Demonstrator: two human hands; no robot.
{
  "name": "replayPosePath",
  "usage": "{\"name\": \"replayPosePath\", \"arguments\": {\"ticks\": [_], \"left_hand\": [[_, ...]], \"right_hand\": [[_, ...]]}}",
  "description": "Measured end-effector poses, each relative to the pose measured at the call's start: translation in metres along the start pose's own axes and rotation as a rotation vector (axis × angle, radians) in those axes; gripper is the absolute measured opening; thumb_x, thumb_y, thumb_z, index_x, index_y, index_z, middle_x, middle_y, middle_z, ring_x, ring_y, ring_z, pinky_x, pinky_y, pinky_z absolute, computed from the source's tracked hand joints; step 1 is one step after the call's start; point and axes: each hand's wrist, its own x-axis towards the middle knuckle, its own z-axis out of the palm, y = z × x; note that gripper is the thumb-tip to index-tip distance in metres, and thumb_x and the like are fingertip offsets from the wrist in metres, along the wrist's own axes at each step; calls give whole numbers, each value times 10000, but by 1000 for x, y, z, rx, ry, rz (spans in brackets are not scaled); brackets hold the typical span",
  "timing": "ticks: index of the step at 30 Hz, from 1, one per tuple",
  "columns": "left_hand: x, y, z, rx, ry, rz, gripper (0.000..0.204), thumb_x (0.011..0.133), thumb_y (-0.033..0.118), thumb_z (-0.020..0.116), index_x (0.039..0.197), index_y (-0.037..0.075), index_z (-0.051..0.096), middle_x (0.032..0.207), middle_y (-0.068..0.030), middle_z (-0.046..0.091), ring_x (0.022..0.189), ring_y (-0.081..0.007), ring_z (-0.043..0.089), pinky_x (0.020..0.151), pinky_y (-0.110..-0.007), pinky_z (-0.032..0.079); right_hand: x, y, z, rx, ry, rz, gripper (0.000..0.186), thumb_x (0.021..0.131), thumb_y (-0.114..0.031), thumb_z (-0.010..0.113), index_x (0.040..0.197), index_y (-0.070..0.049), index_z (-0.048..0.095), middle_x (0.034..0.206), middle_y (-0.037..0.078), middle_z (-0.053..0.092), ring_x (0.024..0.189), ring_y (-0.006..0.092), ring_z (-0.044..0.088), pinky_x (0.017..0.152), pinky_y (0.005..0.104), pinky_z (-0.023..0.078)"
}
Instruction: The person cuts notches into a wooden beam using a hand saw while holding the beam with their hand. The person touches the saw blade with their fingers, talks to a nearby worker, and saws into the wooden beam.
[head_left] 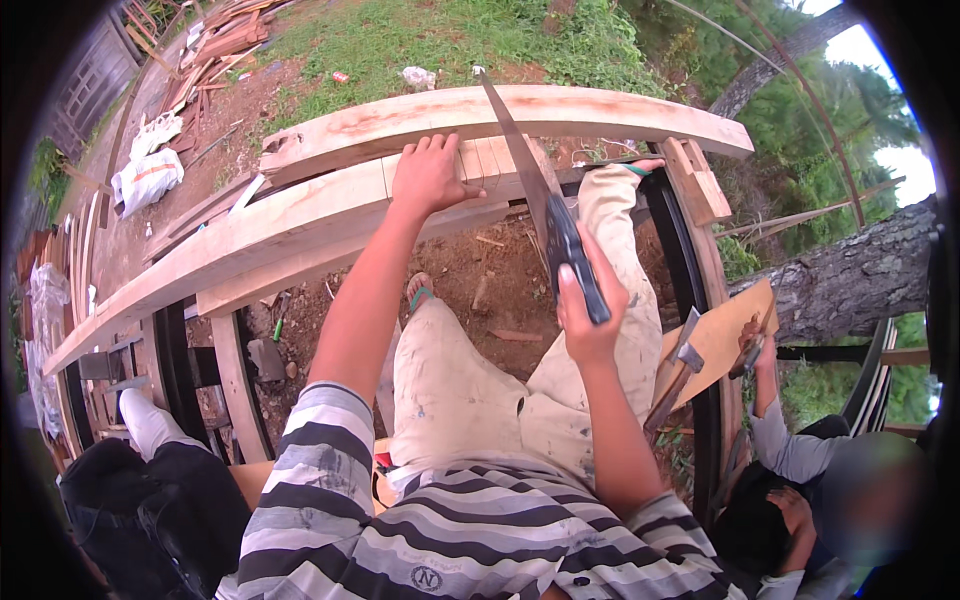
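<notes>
A hand saw (529, 165) with a long tapering blade and dark handle is in my right hand (590, 305), whose fingers wrap round the handle. Its blade points away from me and crosses the pale wooden beam (300, 210) close to the beam's right end. Several thin lines are marked across the beam beside the blade. My left hand (430, 175) bears on this beam left of the blade, fingers curled over its far side and thumb spread toward the marks. Whether the teeth touch the wood, I cannot tell.
Behind lies a second thick beam (600, 110). Posts and dark rails stand at both sides. At right, a person's hand (765, 352) is by a board (725, 345), with a hatchet (682, 358) near it. Another person in dark clothing (150, 510) is at left. Scrap wood (225, 45) lies far left.
</notes>
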Motion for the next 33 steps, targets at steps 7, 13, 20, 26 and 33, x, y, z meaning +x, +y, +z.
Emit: {"name": "replayPosePath", "arguments": {"ticks": [7, 13, 20, 26, 33], "left_hand": [[-7, -5, -10, 58, -53, -60, 1093, 745, 750, 908, 1505, 45, 560, 1407, -161, 692, 1392, -339, 626, 1176, -490, 475], [3, 11, 5, -8, -43, 41, 1003, 767, 753, 896, 1420, 55, 591, 1386, -139, 681, 1371, -316, 623, 1175, -475, 465], [-7, 0, -16, 51, -26, -17, 986, 765, 741, 895, 1411, 57, 600, 1354, -138, 683, 1347, -327, 625, 1173, -495, 473], [-1, 12, 0, 7, -11, 30, 996, 762, 733, 902, 1419, 52, 591, 1344, -140, 681, 1347, -327, 621, 1162, -487, 471], [-9, -11, -3, 25, 12, 23, 979, 730, 730, 923, 1365, 56, 606, 1317, -127, 700, 1305, -303, 646, 1121, -480, 476]], "right_hand": [[-66, -12, -27, 106, 29, 45, 588, 1055, -179, 663, 1557, 114, 571, 949, 76, 708, 735, 117, 623, 666, 273, 487], [102, 1, 35, 291, 9, 8, 516, 1079, -114, 663, 1570, 30, 601, 809, -28, 622, 564, 33, 498, 487, 232, 417], [-125, 3, -66, -334, -36, -158, 666, 1025, -235, 662, 1549, 162, 556, 1203, 219, 803, 785, 144, 714, 704, 293, 570], [63, 15, 20, 197, -33, -122, 528, 1090, -87, 637, 1602, 25, 575, 748, -42, 553, 548, 28, 468, 476, 234, 392], [-46, 8, -23, 98, 24, -54, 621, 1070, -223, 660, 1596, 90, 555, 848, 15, 676, 568, 43, 503, 507, 244, 401]]}}
